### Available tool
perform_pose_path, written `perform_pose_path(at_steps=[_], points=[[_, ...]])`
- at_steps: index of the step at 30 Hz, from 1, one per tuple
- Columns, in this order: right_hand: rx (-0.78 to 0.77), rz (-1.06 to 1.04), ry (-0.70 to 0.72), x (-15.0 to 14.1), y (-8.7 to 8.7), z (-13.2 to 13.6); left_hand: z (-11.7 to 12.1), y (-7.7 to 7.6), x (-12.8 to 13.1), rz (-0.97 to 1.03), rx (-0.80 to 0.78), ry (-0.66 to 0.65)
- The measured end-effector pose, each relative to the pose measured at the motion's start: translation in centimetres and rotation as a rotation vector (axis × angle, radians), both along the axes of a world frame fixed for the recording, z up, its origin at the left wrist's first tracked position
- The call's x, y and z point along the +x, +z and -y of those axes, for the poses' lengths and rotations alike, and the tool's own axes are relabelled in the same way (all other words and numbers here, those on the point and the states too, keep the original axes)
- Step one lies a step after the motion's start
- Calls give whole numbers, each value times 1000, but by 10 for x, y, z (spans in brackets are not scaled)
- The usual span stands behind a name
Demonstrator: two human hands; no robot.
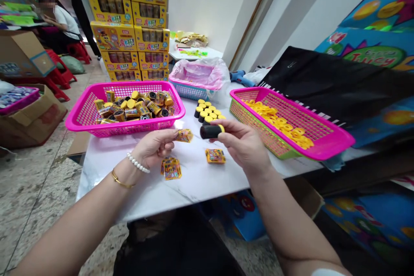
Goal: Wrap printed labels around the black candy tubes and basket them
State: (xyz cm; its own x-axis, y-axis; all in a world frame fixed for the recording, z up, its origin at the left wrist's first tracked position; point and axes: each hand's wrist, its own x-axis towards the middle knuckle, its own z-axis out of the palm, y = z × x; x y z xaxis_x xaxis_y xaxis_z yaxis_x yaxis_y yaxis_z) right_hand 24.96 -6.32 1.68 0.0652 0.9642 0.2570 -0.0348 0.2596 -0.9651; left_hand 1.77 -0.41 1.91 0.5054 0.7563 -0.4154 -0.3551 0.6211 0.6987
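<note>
My left hand pinches a small orange printed wrapper above the white table. My right hand grips a black tube with a yellow cap, held sideways and pointing at the wrapper. Between my hands, loose orange wrappers and a lone wrapper lie flat on the table. A cluster of upright black tubes with yellow caps stands just behind the held tube.
A pink basket of wrapped tubes sits at the left, a pink-and-green basket of yellow caps at the right, a lined basket behind. Yellow boxes are stacked beyond. A seated person is at far left.
</note>
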Motion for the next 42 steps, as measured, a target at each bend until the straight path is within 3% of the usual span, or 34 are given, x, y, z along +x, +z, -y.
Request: perform_pose_path(at_steps=[3, 8, 17, 23, 30, 34, 38, 42], points=[[-65, -25, 80, -20, -2, -5, 1, 2, -1, 42, 3, -4], [-110, -63, 38, -25, -9, -12, 0, 3, -2, 85, -8, -19], [-28, 82, -42, -34, -1, -1, 1, 0, 0, 81, 39, -46], [-31, 44, -32, -38, 4, 1, 2, 0, 2, 52, 95, -29], [9, 137, -94, -45, -5, 6, 3, -3, 2, 112, 79, -34], [118, 278, -191, -52, -12, 11, 6, -5, 4, 69, 176, 11], [155, 270, -88, -50, -17, 6, 7, -2, 2, -58, 330, 106], [222, 236, -123, -36, -14, -3, 7, 3, -2, -238, 543, 210]])
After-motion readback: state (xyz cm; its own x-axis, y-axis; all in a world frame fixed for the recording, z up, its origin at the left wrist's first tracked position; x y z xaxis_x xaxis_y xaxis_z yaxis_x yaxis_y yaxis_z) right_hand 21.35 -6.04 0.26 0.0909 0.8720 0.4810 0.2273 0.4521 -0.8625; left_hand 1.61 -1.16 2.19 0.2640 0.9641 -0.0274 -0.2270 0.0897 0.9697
